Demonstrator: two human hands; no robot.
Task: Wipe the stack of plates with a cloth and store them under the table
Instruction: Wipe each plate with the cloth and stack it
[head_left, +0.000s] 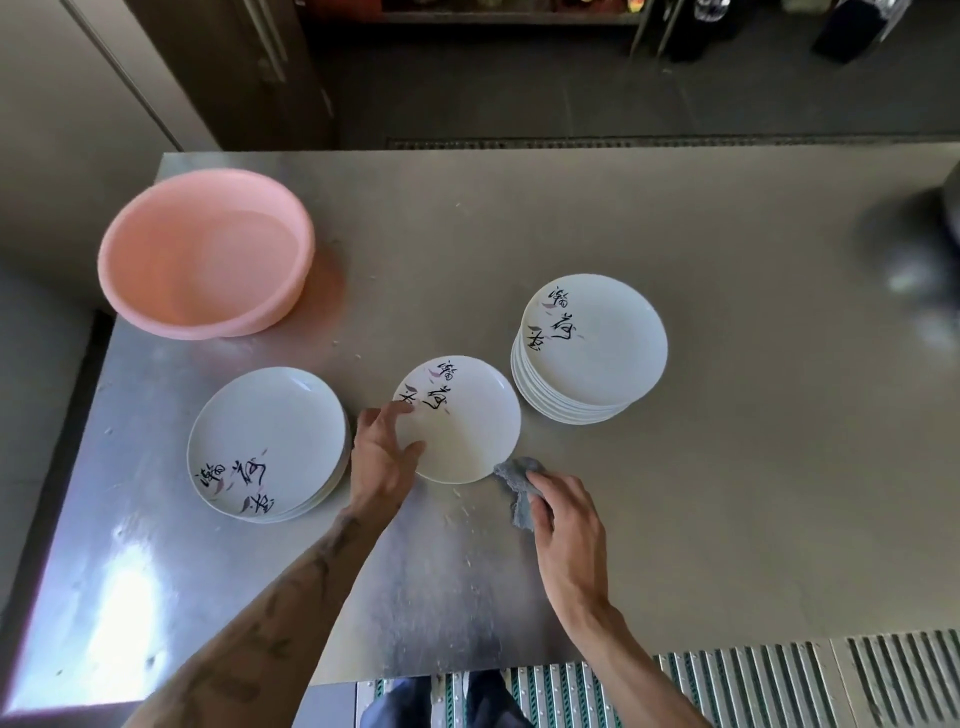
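**Plates Counted on a Steel Table: One Loose, Two Stacks**

Three groups of white plates with black brush lettering were counted. One single plate (462, 431) was laid flat near the middle of the table (753, 467). With that plate taken as the dial's centre, a taller stack (592, 348) was seen at about 2 o'clock, close by but apart. A shorter stack (267, 444) was seen at 9 o'clock, just beside the plate. The plates in either stack could not be counted exactly.

Two hands were counted. The single plate was gripped at its 9 o'clock rim by the left hand (382, 460), the thumb laid on the inner face and the fingers curled over the edge. One grey cloth (511, 475) was bunched in the closed fingers of the right hand (569, 519) at 5 o'clock, its tip touching the plate's rim.

One pink basin (208, 254) was placed at 10 o'clock, well apart.

The table was of brushed steel, scattered with pale specks. A blurred metal object (924, 249) was cut off at its 3 o'clock edge. Ribbed grating (779, 680) was seen on the floor at 6 o'clock, and dark flooring with a narrow drain strip (623, 141) at 12 o'clock.
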